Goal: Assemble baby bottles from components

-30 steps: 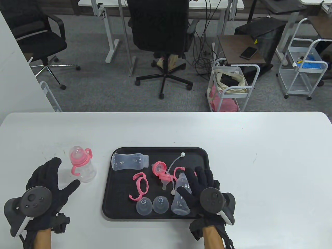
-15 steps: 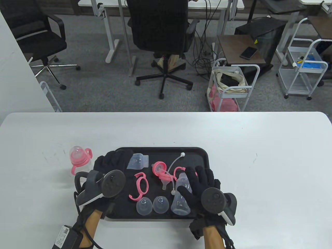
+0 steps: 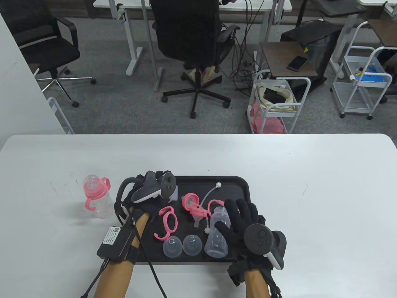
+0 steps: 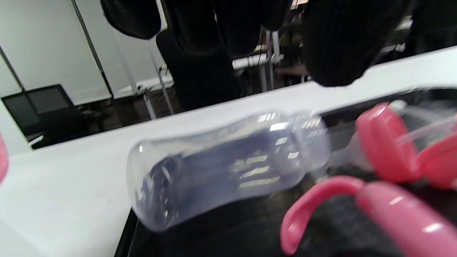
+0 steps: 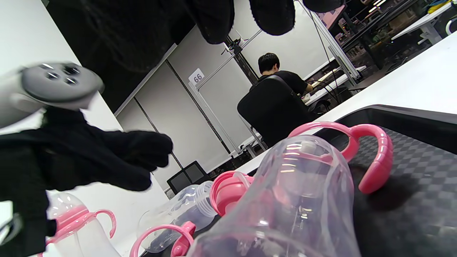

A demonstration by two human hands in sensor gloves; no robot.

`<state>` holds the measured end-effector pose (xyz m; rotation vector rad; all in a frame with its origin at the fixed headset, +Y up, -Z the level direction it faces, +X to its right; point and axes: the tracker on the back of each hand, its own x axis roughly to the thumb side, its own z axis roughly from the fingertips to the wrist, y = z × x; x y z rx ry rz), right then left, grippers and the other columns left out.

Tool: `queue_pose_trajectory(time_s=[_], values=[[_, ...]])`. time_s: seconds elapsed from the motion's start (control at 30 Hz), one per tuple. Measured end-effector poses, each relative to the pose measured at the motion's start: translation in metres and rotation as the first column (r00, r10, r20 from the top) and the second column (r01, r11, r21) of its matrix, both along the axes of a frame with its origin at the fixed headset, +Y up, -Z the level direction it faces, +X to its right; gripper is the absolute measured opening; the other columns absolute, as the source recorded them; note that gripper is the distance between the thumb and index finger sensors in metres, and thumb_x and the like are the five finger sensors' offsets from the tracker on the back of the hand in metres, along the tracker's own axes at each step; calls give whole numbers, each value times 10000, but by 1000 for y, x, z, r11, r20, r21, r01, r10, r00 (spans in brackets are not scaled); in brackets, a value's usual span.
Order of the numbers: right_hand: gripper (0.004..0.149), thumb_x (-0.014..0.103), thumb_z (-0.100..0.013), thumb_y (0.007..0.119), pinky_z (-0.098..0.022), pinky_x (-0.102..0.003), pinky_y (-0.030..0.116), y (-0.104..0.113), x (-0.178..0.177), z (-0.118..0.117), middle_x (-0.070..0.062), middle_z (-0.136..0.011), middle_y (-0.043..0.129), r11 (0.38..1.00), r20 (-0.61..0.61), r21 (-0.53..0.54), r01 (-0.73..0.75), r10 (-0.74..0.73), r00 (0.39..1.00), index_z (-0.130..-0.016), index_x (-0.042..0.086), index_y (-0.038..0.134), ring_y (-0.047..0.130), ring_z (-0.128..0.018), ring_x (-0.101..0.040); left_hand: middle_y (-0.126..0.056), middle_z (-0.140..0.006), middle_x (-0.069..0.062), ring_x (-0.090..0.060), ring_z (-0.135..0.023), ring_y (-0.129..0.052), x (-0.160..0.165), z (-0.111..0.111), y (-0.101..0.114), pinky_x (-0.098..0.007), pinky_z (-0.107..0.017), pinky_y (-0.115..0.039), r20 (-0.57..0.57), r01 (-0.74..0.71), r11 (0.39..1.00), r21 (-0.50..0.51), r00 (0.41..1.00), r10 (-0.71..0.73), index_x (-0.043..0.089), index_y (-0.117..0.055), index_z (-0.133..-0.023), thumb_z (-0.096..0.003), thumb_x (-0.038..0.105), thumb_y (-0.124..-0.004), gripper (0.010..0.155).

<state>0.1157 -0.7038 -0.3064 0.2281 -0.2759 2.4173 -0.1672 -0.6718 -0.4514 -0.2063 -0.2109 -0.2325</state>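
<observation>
A black tray (image 3: 245, 186) holds the bottle parts. A clear bottle body (image 4: 228, 167) lies at its back left. My left hand (image 3: 156, 175) hovers over it, fingers (image 4: 332, 46) hanging just above, apart from it. A second clear bottle body (image 3: 217, 236) lies at the tray's right. My right hand (image 3: 235, 220) rests on it with the thumb across it and the fingers spread beyond; it also shows in the right wrist view (image 5: 296, 200). Between them lie a pink handle ring (image 3: 167, 223), a pink collar with straw (image 3: 190, 201) and two clear dome caps (image 3: 172, 246).
An assembled bottle with pink handles (image 3: 96, 198) stands on the white table left of the tray. A second pink handle ring (image 3: 214, 205) lies partly under my right fingers. A silicone nipple (image 3: 197, 222) lies mid-tray. A black box (image 3: 114, 242) is strapped to my left forearm.
My left hand has moved from the table at the left onto the tray and now covers the lying bottle. My right hand has stayed on the right bottle, shifting only slightly.
</observation>
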Motion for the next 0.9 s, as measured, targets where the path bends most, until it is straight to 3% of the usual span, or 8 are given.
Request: queue_pose_trajectory(time_s=[0.17,0.33,0.53,0.7,0.9], values=[[727,488,-590,792,-647,-818,266,0,0,0,-281,-1189,418,1000,-3,-4,-9,9,1000,-1164,148,504,337,-1036,-599,-453,-1245,10,-328,-1174,-534,-3,-27,-34,-589,-822,-531,-79,80,992,-95,993,-88,320,-290,-1184,-470,536,-882,952],[730,487,-589,793,-649,-818,270,1,1,0,-280,-1189,421,1000,0,-2,-3,3,1000,-1165,146,501,342,-1036,-600,-466,-1237,30,-315,-1178,-522,-5,-39,-58,-621,-822,-484,-86,142,978,-151,984,-156,370,-259,-1172,-449,544,-900,981],[728,485,-589,793,-649,-817,277,1,2,0,-280,-1187,424,1000,-1,-5,0,0,1000,-1163,145,502,348,-1034,-601,-589,-1177,52,-253,-1123,-669,-1,-39,-62,-597,-807,-547,-70,196,979,-54,977,-200,357,-339,-1155,-399,535,-943,984],[726,484,-589,793,-650,-817,279,2,2,1,-280,-1187,427,1000,-3,0,8,-8,1000,-1163,146,504,351,-1034,-601,-590,-1173,38,-248,-1109,-692,-1,-26,-37,-580,-804,-566,-62,159,987,25,986,-157,323,-340,-1158,-397,537,-940,992],[725,485,-590,791,-651,-816,280,2,1,1,-279,-1187,426,1000,-10,-2,17,-17,1000,-1164,149,501,354,-1036,-599,-594,-1173,23,-265,-1103,-717,-3,10,23,-595,-799,-576,-6,6,981,196,1000,-5,303,-306,-1172,-409,586,-905,1010]])
